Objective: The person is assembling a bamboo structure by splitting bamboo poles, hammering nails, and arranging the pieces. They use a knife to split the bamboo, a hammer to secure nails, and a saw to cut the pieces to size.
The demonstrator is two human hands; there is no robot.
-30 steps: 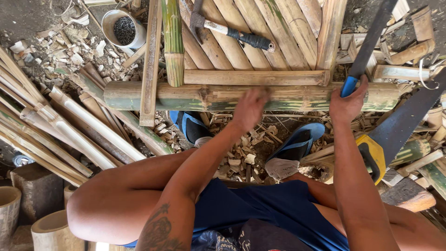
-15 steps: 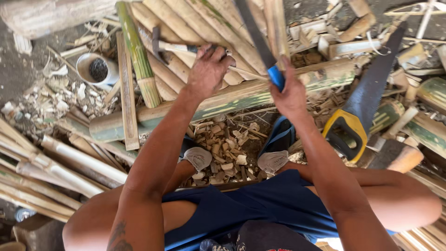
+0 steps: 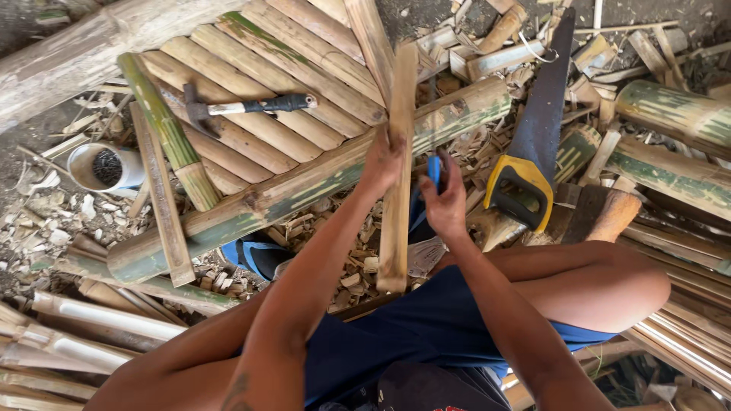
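Left grip [image 3: 383,161] clenched on bamboo slat [image 3: 396,221] | right grip [image 3: 444,199] clenched on blue-handled blade [image 3: 433,169], just beside slat

An open-air bamboo workshop on bare ground is shown. Bamboo poles [image 3: 304,183] and split slats [image 3: 251,91] are spread across the frame, wood chips [image 3: 358,262] are scattered at the centre, and a hammer [image 3: 244,106] at upper left and a handsaw [image 3: 533,144] at right are laid among them.
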